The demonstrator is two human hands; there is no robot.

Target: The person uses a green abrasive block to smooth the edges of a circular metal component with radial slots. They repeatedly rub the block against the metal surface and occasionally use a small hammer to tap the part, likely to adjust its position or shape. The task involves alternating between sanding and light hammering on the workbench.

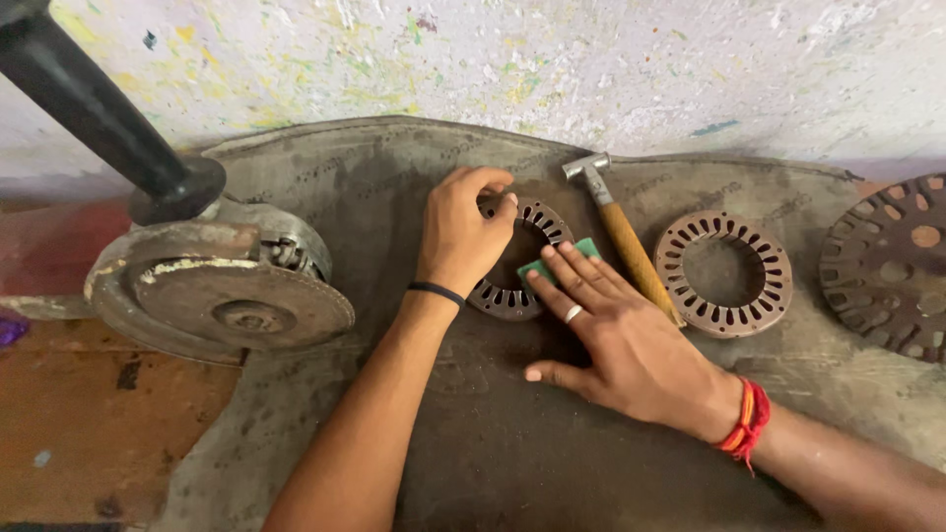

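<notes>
The left hand (pixel 461 236) rests on a slotted metal ring (pixel 517 258) that lies flat on the dark mat (pixel 493 443). Its fingers are curled, and the tips pinch the ring's rim at about 11 o'clock of the ring. The right hand (pixel 616 340) lies flat and open, with the fingers stretched out. They press a small green pad (pixel 545 264) on the ring at about 4 o'clock of it.

I judge that the work on this ring is in progress, not finished: both hands are on it and the pad is in contact with its surface. How much of the ring is already treated, I cannot tell; its colour looks the same all around.

At 3 o'clock from the ring lies a hammer (pixel 621 236) with a wooden handle, just beside the right fingers. Further at 3 o'clock a second ring (pixel 724 273) lies untouched, and a larger slotted disc (pixel 892 261) is at the right edge. At 9 o'clock stands a grinder (pixel 217 286), apart from the hands.
</notes>
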